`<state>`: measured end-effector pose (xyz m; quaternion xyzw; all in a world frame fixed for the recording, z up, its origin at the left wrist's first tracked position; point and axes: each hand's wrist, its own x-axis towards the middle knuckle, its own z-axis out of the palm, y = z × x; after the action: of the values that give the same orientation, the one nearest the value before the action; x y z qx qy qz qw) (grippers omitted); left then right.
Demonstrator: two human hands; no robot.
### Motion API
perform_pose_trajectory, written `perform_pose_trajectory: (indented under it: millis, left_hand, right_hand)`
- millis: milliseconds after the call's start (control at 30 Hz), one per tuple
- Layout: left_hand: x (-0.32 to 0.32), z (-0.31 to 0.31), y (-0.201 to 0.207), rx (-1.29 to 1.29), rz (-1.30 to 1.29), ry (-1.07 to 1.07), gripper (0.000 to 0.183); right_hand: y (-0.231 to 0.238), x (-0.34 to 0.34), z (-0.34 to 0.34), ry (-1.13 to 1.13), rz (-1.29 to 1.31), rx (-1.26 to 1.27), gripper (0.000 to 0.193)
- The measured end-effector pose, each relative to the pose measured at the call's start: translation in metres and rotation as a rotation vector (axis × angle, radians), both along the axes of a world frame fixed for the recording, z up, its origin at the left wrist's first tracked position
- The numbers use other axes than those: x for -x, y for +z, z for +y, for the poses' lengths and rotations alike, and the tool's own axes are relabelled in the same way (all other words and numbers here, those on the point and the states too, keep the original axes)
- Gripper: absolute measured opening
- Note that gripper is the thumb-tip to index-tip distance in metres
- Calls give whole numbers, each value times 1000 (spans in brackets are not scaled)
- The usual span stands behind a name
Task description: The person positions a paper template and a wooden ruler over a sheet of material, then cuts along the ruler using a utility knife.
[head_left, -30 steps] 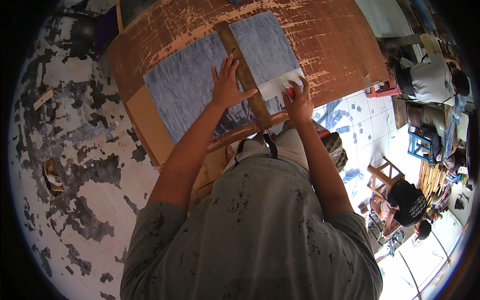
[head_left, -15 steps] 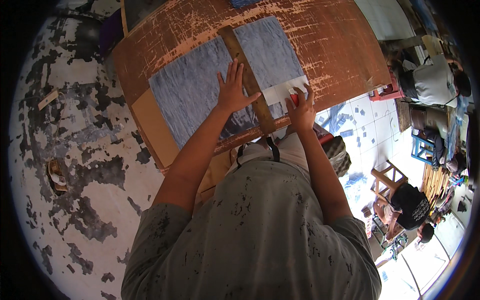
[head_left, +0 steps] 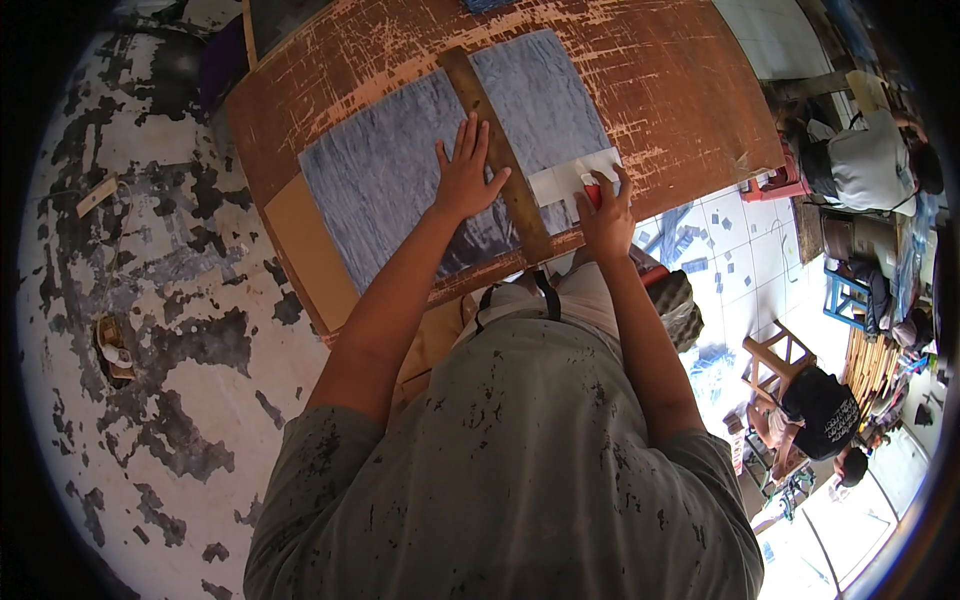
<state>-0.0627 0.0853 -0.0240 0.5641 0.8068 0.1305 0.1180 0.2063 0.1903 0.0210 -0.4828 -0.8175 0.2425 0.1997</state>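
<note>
My left hand (head_left: pixel 465 180) lies with fingers spread on a blue-grey marbled sheet (head_left: pixel 385 165), its fingertips and thumb close to the left edge of a long brown straightedge (head_left: pixel 497 140). That strip runs across the sheet from its far edge to the near table edge. Right of the straightedge, a whitish rectangular strip (head_left: pixel 558 182) lies over the near part of the sheet. My right hand (head_left: pixel 608 215) rests at the strip's right end, fingers curled around a small red-and-white object (head_left: pixel 592 190) whose kind I cannot make out.
The sheet lies on a scratched brown table (head_left: pixel 690 100). Brown cardboard (head_left: pixel 310 250) sticks out at its left. Blue-grey scraps (head_left: pixel 690 240) litter the tiled floor at right. Two people (head_left: pixel 820 410) (head_left: pixel 870 165) sit farther right, near a wooden stool (head_left: pixel 775 360) and a blue stool (head_left: pixel 845 298).
My left thumb has drawn in slightly from the straightedge to its left side. The straightedge, the whitish strip and my right hand sit very slightly farther right.
</note>
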Motion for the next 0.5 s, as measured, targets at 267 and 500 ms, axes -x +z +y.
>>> perform_pose_trajectory:
  millis: [267,500]
  left_hand:
    - [-18,11,22,-14,-11,28,119]
    - [-29,14,14,78,24,57,133]
  right_hand:
    - [-1,-2,-1,5,23,9,44]
    - [-1,-3,-1,20,30,-13,47]
